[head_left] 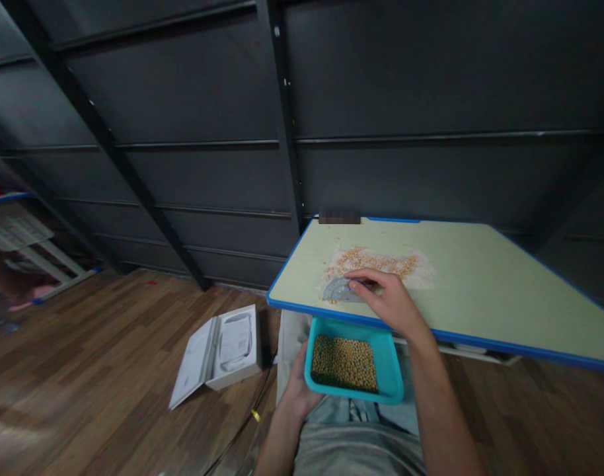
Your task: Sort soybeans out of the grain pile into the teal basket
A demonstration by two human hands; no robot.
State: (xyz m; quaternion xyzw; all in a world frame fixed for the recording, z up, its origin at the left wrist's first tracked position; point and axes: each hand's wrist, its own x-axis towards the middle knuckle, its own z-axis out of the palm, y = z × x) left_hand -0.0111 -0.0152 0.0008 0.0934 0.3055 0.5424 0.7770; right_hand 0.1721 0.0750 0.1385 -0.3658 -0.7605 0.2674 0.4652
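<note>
My right hand (pixel 385 294) pinches a clear semicircular protractor (pixel 336 289) between thumb and fingers, low over the near edge of the table. Just beyond it, loose soybeans (pixel 362 259) lie scattered on a patch of white powder (pixel 425 271). Below the table edge, over my lap, is a teal plastic tub (pixel 390 370) partly filled with soybeans (pixel 342 363). My left hand (pixel 302 383) grips the tub at its left side, its fingers mostly hidden beneath.
The pale green table (pixel 490 284) has a blue rim and stands against a dark panelled wall (pixel 431 86). An opened white box (pixel 232 347) lies on the wooden floor to the left, beside a black cable (pixel 242 423). Part of another person (pixel 9 281) shows at the far left.
</note>
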